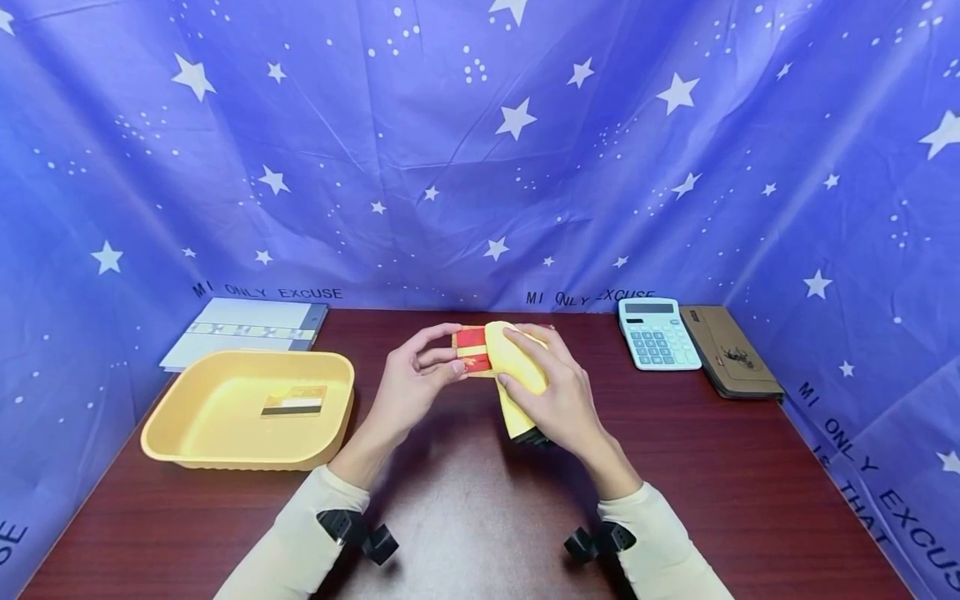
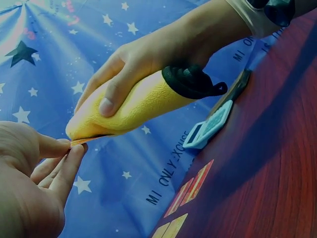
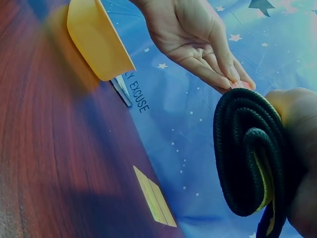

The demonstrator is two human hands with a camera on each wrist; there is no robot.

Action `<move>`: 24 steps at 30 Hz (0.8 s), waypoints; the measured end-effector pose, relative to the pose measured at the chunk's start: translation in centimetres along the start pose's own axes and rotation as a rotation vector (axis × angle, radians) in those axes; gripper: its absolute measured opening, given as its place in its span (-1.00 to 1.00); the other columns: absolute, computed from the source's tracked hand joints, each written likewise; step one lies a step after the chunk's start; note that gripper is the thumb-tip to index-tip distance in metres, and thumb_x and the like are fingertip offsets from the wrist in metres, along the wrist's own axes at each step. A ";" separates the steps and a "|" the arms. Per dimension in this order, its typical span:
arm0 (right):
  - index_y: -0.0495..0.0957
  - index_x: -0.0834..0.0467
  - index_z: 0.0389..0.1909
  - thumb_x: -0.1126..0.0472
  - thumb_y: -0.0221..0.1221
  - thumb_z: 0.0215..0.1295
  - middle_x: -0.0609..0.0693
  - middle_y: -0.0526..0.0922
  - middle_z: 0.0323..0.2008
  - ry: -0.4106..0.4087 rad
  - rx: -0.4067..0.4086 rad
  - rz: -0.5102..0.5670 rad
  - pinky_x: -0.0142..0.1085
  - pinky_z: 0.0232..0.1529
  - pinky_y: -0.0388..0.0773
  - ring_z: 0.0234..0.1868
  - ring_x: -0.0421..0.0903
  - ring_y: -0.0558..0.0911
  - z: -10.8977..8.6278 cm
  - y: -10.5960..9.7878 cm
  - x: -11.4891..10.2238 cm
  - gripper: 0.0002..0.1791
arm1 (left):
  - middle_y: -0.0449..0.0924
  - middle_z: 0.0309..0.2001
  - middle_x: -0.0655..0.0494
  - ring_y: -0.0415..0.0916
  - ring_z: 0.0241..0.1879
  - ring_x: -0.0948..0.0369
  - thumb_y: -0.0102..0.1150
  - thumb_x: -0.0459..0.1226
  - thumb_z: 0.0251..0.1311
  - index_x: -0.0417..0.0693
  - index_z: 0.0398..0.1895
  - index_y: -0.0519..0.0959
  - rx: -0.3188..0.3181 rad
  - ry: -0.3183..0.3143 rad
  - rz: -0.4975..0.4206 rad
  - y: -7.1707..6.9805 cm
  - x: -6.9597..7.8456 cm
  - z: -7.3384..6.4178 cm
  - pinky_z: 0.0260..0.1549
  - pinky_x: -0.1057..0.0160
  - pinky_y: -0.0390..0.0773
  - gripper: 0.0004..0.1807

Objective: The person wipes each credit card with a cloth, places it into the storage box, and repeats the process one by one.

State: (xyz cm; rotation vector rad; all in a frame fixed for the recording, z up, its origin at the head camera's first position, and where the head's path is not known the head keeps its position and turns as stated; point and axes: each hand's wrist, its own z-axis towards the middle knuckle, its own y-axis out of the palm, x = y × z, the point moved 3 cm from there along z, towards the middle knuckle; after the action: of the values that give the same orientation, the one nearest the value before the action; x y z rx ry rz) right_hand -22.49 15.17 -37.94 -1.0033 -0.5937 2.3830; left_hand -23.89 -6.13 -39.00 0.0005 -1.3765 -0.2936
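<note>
Now, head: left hand (image 1: 411,379) pinches red-and-yellow card (image 1: 472,350) at left end, right hand (image 1: 561,387) grips folded yellow cloth (image 1: 517,365) over right end; left wrist: card edge-on, seemingly above table (image 2: 270,153), might slip if cloth drags hard; right wrist: cloth's dark end rolled, might unfold if grip slackens
</note>
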 end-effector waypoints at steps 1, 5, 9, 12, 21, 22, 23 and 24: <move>0.60 -0.08 0.31 0.16 0.48 0.14 -0.04 0.59 0.28 -0.003 -0.001 0.002 -0.16 0.11 0.66 0.25 -0.08 0.61 0.0 0.1 -0.1 -0.35 | 0.71 -0.05 -0.43 0.78 -0.20 0.23 0.28 -0.56 0.23 -0.18 0.32 0.52 -0.001 -0.002 -0.006 0.1 0.0 0.0 0.02 0.04 0.80 -0.44; 0.61 -0.07 0.30 0.17 0.49 0.12 0.00 0.59 0.28 -0.011 -0.003 0.011 -0.15 0.11 0.67 0.27 -0.04 0.61 -0.1 0.3 -0.5 -0.34 | 0.71 -0.05 -0.41 0.78 -0.19 0.21 0.28 -0.57 0.23 -0.20 0.33 0.51 -0.005 -0.015 -0.038 0.5 -0.1 -0.1 0.00 0.09 0.82 -0.43; 0.61 -0.08 0.30 0.18 0.50 0.11 0.00 0.59 0.28 -0.021 -0.002 0.027 -0.18 0.10 0.66 0.26 -0.04 0.61 -0.2 0.3 -1.0 -0.33 | 0.77 -0.10 -0.22 0.79 -0.18 0.20 0.27 -0.58 0.23 -0.18 0.32 0.52 -0.006 -0.024 -0.058 0.7 0.0 -0.3 0.04 0.00 0.79 -0.44; 0.61 -0.07 0.30 0.18 0.50 0.10 0.00 0.59 0.27 -0.042 -0.001 0.029 -0.17 0.04 0.67 0.24 -0.02 0.62 -0.3 0.4 -1.3 -0.33 | 0.79 -0.13 -0.07 0.79 -0.17 0.20 0.25 -0.59 0.24 -0.19 0.33 0.51 -0.010 -0.026 -0.077 0.8 0.1 -0.3 0.09 -0.11 0.74 -0.43; 0.60 -0.10 0.31 0.14 0.48 0.12 -0.05 0.58 0.30 -0.050 -0.024 0.023 -0.20 -0.13 0.68 0.18 -0.06 0.66 -0.6 0.9 -1.6 -0.33 | 0.76 -0.11 -0.17 0.77 -0.17 0.23 0.26 -0.58 0.23 -0.24 0.34 0.50 -0.025 -0.011 -0.072 0.8 0.0 -0.4 0.05 0.04 0.80 -0.43; 0.60 -0.10 0.31 0.13 0.48 0.12 -0.05 0.57 0.30 -0.049 -0.028 0.020 -0.20 -0.14 0.68 0.17 -0.06 0.66 -0.6 0.9 -1.6 -0.34 | 0.76 -0.10 -0.18 0.77 -0.17 0.23 0.27 -0.58 0.23 -0.22 0.33 0.51 -0.027 -0.006 -0.065 0.8 0.0 -0.4 0.05 0.02 0.79 -0.43; 0.59 -0.11 0.32 0.13 0.48 0.12 -0.05 0.57 0.30 -0.048 -0.032 0.017 -0.21 -0.15 0.68 0.16 -0.07 0.66 -0.6 0.9 -1.5 -0.34 | 0.77 -0.11 -0.17 0.77 -0.17 0.23 0.27 -0.58 0.22 -0.21 0.33 0.52 -0.029 -0.001 -0.059 0.8 0.0 -0.4 0.05 0.00 0.79 -0.43; 0.59 -0.11 0.32 0.12 0.48 0.13 -0.05 0.57 0.30 -0.049 -0.035 0.011 -0.21 -0.16 0.67 0.15 -0.07 0.66 -0.6 0.9 -1.5 -0.34 | 0.77 -0.12 -0.16 0.77 -0.18 0.22 0.28 -0.58 0.21 -0.20 0.32 0.53 -0.032 0.005 -0.052 0.7 0.1 -0.4 0.05 -0.02 0.79 -0.43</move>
State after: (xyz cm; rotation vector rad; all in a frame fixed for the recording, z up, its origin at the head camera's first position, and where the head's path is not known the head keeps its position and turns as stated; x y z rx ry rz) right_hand -21.35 13.73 -37.97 -0.9675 -0.6511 2.4202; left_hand -23.37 -5.52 -38.85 0.0103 -1.3682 -0.3587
